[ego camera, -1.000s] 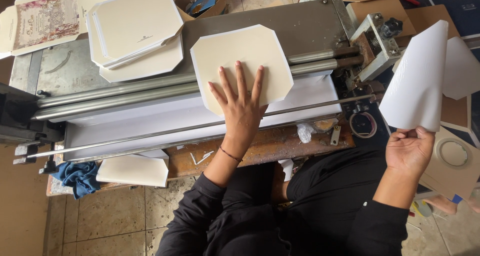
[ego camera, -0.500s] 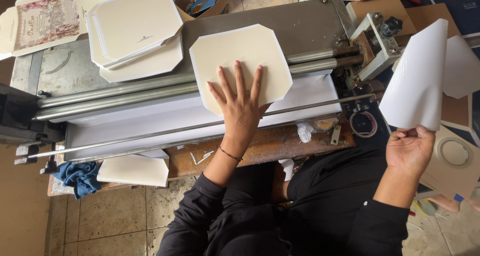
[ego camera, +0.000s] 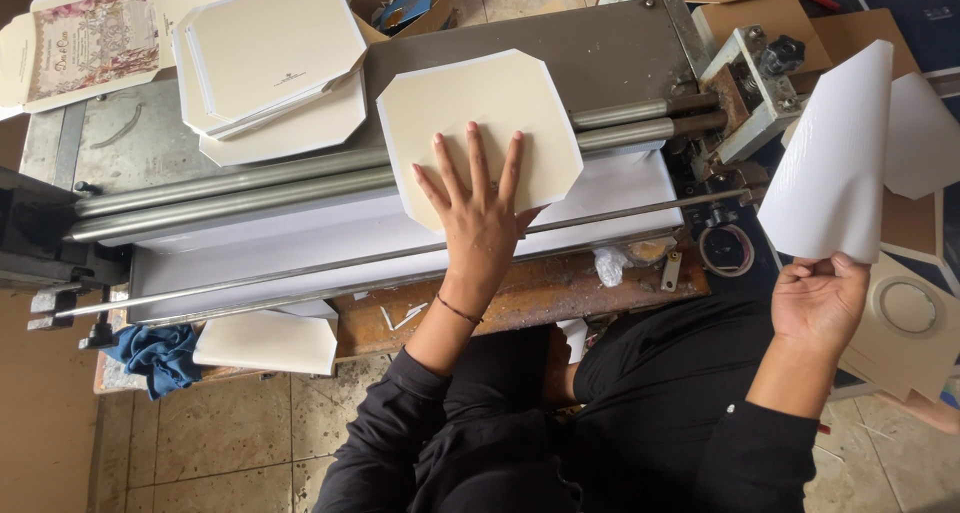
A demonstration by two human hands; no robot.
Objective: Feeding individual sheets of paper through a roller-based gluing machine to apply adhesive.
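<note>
My left hand (ego camera: 480, 218) lies flat, fingers spread, on a cream eight-sided card (ego camera: 478, 123) that rests across the two steel rollers (ego camera: 250, 188) of a laminating machine. A wide white sheet (ego camera: 300, 238) runs below the rollers. My right hand (ego camera: 820, 298) is off to the right, pinching the lower edge of a curled white paper sheet (ego camera: 835, 158) held upright in the air.
A stack of similar white cards (ego camera: 275, 63) sits on the machine's grey top at the left, beside a printed floral card (ego camera: 90, 38). A blue cloth (ego camera: 155, 358) hangs at the lower left. Tape rolls (ego camera: 905, 308) and cardboard pieces lie at the right.
</note>
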